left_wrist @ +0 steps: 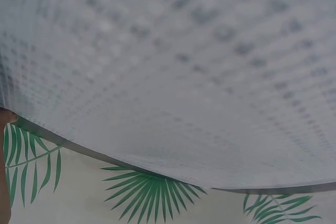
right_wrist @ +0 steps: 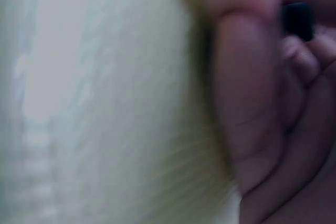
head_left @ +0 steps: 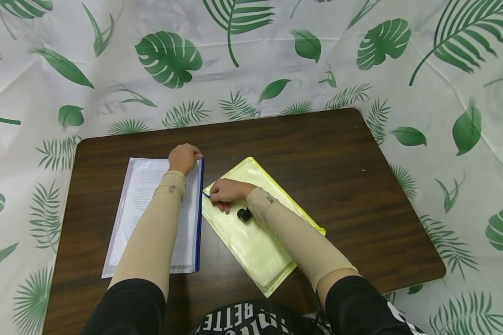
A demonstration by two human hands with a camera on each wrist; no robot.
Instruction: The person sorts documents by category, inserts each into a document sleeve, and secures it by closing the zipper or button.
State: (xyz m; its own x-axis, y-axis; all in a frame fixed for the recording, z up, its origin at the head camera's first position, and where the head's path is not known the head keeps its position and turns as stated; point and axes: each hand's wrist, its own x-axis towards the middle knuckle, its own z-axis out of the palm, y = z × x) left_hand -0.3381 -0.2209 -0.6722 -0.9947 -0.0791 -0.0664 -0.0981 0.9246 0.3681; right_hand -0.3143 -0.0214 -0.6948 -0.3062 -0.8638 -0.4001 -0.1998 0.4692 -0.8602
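Observation:
A clear zip pouch [head_left: 151,223] with a blue zipper edge lies on the left of the table, with printed paper inside. At its top right corner, my left hand [head_left: 183,158] pinches the blue edge. My right hand [head_left: 230,191] is beside the middle of that edge and pinches a small blue zipper pull [head_left: 206,195]; its fingers are curled. Under the right hand lies a yellow mesh zip pouch [head_left: 251,242], set at a slant. In the left wrist view the printed paper [left_wrist: 173,77] is close and blurred. Curled fingers [right_wrist: 252,98] show in the right wrist view.
The dark wooden table [head_left: 381,223] has rounded corners. A leaf-patterned white cloth [head_left: 268,60] hangs behind and around it. A small black device [head_left: 245,214] sits under the right wrist, over the yellow pouch.

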